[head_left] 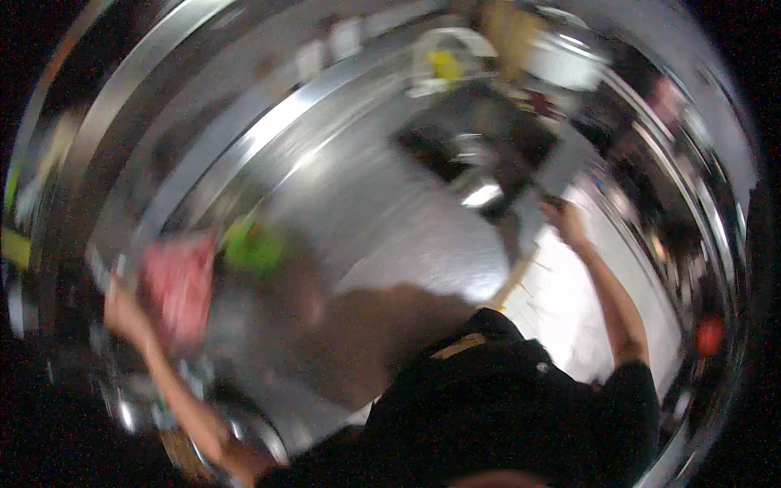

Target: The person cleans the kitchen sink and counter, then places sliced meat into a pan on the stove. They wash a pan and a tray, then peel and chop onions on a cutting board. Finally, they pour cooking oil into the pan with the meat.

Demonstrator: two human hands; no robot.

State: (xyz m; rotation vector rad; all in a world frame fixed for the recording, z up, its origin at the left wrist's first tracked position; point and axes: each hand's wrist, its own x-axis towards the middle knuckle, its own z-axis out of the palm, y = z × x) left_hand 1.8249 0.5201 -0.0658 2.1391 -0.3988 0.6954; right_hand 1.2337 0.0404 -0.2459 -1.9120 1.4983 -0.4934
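Observation:
Strong motion blur covers the view. My left hand [125, 308] reaches out at the far left, beside a pinkish-red flat item [179, 290], perhaps a cloth or a packet. Whether its fingers touch that item is unclear. On the other side, my right hand [567, 222] is over the far end of a bright white surface [561, 293]. A dark, handle-like shape [552, 201] shows at its fingers, but blur hides whether they grip it. Ahead and left of this hand is a dark, blocky object [488, 116] with shiny metal parts [482, 194].
A broad steel worktop [378, 201] spans the middle, with a raised bright edge [268, 128] behind it. A bright green item [253, 244] lies near the pinkish one. At the back are a white pot-like vessel [564, 61] and a yellow item [445, 64] in a pale holder.

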